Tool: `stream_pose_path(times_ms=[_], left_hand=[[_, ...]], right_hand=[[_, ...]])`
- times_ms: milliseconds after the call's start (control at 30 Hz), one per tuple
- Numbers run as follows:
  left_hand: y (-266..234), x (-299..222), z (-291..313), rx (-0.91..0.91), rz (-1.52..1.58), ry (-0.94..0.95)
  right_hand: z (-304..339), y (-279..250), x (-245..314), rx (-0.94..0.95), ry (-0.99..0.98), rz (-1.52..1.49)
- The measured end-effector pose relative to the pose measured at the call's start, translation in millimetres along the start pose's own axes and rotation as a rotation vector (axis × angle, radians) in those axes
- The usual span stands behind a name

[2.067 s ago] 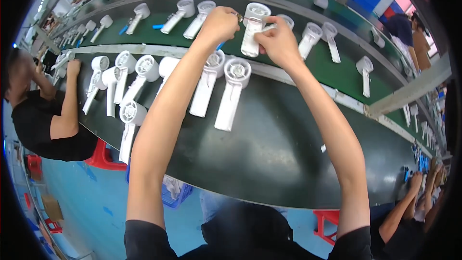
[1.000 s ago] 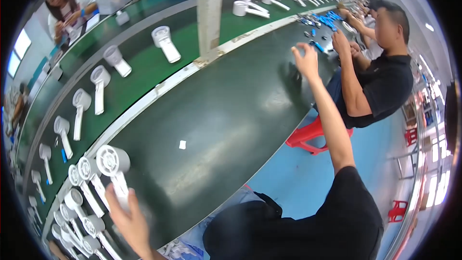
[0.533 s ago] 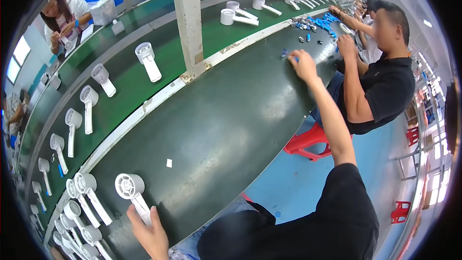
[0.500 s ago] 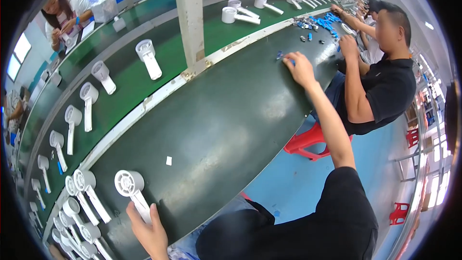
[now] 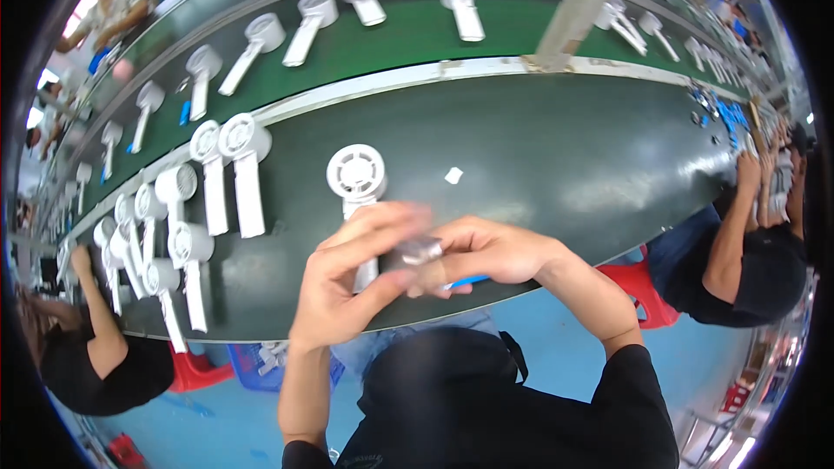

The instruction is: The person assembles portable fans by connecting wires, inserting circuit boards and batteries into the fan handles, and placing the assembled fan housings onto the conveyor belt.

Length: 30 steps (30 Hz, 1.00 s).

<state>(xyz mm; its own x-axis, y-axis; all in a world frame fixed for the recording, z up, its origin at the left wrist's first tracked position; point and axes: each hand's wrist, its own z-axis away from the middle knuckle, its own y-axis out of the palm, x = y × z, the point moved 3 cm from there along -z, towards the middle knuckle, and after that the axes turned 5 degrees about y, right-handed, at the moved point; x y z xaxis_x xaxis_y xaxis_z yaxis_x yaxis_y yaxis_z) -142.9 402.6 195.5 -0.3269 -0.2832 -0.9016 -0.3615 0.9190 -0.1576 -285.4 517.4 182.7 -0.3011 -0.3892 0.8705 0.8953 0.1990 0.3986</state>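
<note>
In front of my body my two hands meet over the near part of the dark table. My right hand [image 5: 499, 249] is closed on a small blue part [image 5: 467, 280], mostly covered by the fingers. A shiny silvery piece [image 5: 419, 250] shows between the hands, too blurred to name. My left hand [image 5: 347, 269] is beside it, thumb close to the piece and fingers smeared by motion. Just behind the left hand lies a white handheld fan [image 5: 357, 172], round head away from me, its handle partly hidden by that hand.
Several white fans [image 5: 248, 175] crowd the table at left. More white fans [image 5: 310, 26] lie on the green conveyor [image 5: 400, 30] behind a raised pale rail [image 5: 373, 82]. A white paper square [image 5: 453, 175], a post [image 5: 578, 9] and a pile of blue parts [image 5: 734, 117] are rightward. People sit on both sides.
My right hand has come back from the far right with a blue part. My left hand has let go of the fan's handle and joined it. The view has turned left.
</note>
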Motion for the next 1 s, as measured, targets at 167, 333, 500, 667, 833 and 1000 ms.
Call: stream_pose_path(times_ms=[167,333,500,667,833,1000], left_hand=[[-34,-1,34,-0.457,0.385,-0.056],[-59,-8,47,-0.484,0.077,-0.356],[-27,4,32,-0.183,-0.793,-0.157],[-17,22,31,-0.124,-1.005,-0.059],[-30,25,33,-0.492,-0.439,-0.400],[-38,29,33,-0.551,-0.023,-0.546]], right_hand=[[-20,9,2,-0.266,-0.178,0.321],[-26,-18,6,-0.580,-0.100,0.451],[-36,-9,-1,-0.605,-0.190,0.566],[-44,-5,-2,-0.623,-0.280,0.682],[-59,0,-1,-0.691,-0.515,0.939],[-70,1,-12,-0.738,-0.681,1.183]])
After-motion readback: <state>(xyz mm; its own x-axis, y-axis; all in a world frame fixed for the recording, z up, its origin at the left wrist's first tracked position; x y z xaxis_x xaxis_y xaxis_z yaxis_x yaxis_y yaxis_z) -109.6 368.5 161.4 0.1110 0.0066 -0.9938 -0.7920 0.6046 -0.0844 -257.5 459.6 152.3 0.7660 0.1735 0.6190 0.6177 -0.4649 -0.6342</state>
